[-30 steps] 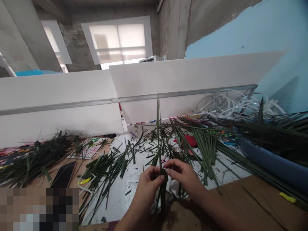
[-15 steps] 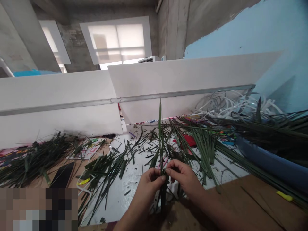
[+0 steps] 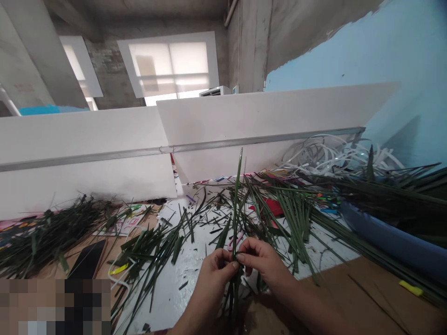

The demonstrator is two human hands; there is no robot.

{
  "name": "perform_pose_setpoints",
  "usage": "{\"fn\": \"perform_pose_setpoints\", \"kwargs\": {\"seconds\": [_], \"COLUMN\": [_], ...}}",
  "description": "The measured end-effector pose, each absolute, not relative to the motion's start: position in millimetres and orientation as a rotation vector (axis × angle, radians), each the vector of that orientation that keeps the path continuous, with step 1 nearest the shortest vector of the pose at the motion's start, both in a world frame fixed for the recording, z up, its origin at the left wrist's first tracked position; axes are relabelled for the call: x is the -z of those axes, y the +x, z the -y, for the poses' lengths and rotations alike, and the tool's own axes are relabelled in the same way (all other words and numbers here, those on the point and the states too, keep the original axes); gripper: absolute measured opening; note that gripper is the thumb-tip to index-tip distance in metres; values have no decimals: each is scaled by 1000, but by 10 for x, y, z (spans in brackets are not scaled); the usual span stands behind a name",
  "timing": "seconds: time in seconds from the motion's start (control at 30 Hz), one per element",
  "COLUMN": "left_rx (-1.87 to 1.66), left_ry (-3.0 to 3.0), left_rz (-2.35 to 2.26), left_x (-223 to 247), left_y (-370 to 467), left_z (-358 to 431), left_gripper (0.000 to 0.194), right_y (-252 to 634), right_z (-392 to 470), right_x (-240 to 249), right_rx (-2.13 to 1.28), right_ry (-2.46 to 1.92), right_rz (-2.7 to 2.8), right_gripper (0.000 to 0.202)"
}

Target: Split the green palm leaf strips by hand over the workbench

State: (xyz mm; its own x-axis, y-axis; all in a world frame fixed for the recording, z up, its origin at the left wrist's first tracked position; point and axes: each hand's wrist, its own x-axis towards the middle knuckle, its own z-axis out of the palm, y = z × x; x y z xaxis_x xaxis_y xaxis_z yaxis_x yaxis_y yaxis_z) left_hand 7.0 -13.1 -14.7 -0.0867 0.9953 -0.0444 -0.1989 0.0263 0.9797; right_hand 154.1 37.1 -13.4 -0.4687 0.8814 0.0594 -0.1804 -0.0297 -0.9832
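Long green leaf strips stand upright between my two hands, their tips pointing away from me. My left hand pinches them between thumb and fingers. Close beside it, my right hand is also closed, its thumb and forefinger pressed on the same strips at one spot. The strips' lower ends hang below my fingers, over the table's near edge. Exactly how the strips cross under the fingertips is hidden. Just beyond my hands lies something pink, partly covered by leaves.
Leaf strips and cut bits cover the white tabletop. At right stands a blue basin heaped with leaves. A dark phone, a white cable and a leaf pile are at left. White panels stand behind.
The view has shifted slightly. The tips of the held strips have swung a little to the right. Both hands stay close together on the strips.
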Motion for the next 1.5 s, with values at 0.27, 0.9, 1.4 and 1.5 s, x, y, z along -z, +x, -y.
{"fn": "perform_pose_setpoints", "kwargs": {"seconds": [0.27, 0.9, 1.4, 1.5], "left_rx": [-1270, -1288, -1271, -1260], "left_ry": [938, 755, 966, 1139], "left_rz": [-1180, -1165, -1325, -1417], "left_x": [126, 217, 79, 98], "left_y": [15, -47, -134, -172], "left_z": [142, 101, 98, 65], "left_gripper": [37, 40, 28, 23], "right_y": [1561, 1625, 2051, 2156], "right_z": [-458, -397, -844, -897], "right_x": [246, 122, -89, -158], "right_rx": [-1656, -1670, -1295, -1315], "right_ry": [-755, -782, -923, -838], "right_rz": [1401, 1424, 1055, 1017], "right_gripper": [32, 45, 28, 34]}}
